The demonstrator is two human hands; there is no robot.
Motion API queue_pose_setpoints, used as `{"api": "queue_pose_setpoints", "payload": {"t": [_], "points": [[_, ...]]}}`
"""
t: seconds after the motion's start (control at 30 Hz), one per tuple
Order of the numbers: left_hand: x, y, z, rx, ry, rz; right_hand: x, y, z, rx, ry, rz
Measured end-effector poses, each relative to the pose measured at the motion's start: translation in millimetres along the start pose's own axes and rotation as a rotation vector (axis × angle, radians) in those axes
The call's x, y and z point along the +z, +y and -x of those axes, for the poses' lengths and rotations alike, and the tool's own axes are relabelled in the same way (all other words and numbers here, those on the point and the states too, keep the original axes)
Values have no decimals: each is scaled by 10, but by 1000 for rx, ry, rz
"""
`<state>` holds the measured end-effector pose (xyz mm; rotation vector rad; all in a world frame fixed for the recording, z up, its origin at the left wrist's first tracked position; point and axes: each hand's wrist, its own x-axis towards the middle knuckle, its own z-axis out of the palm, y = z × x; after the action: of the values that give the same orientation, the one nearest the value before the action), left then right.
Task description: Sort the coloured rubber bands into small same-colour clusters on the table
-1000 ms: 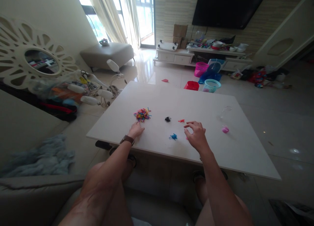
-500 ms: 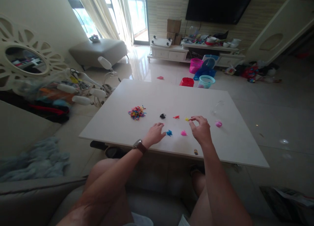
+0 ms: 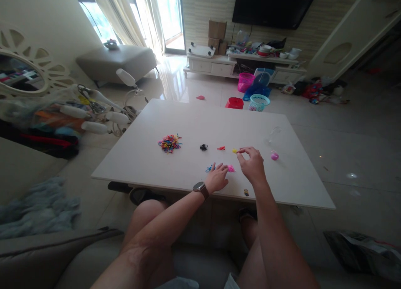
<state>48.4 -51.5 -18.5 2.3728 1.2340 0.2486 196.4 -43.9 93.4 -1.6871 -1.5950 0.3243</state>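
My left hand (image 3: 217, 178) reaches over the table with its fingers stretched out, between a small pile of blue bands (image 3: 209, 168) and a pile of pink bands (image 3: 231, 168). It partly covers both piles. My right hand (image 3: 252, 164) has thumb and forefinger pinched together at the edge of a small yellow pile (image 3: 234, 150); whatever sits between the fingertips is too small to make out. Beyond the hands lie a red pile (image 3: 221, 148) and a black pile (image 3: 203, 147). A larger heap of mixed-colour bands (image 3: 169, 143) rests farther left.
On the white table (image 3: 188, 122), a pink-purple ball-like item (image 3: 275, 155) and a clear plastic piece (image 3: 274, 134) lie to the right. A small cartoon figure sticker (image 3: 246, 192) is near the front edge. Baskets (image 3: 259, 102) stand on the floor behind.
My left hand has moved right, from beside the blue pile to between the blue and pink piles. My right hand stays pinched by the yellow pile. The view has shifted slightly.
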Motion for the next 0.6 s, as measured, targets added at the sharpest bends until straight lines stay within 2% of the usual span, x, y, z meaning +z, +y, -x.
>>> {"api": "queue_pose_setpoints", "payload": {"t": [0.27,0.47,0.6], "points": [[-46,-10,63,31,-16,-23,74,-8,1,-5,-18,5],[-155,-36,236,26,-92,-92,118,-17,16,-9,-62,24],[-240,21,369,69,-119,-83,159,-36,13,-12,-87,30]]}}
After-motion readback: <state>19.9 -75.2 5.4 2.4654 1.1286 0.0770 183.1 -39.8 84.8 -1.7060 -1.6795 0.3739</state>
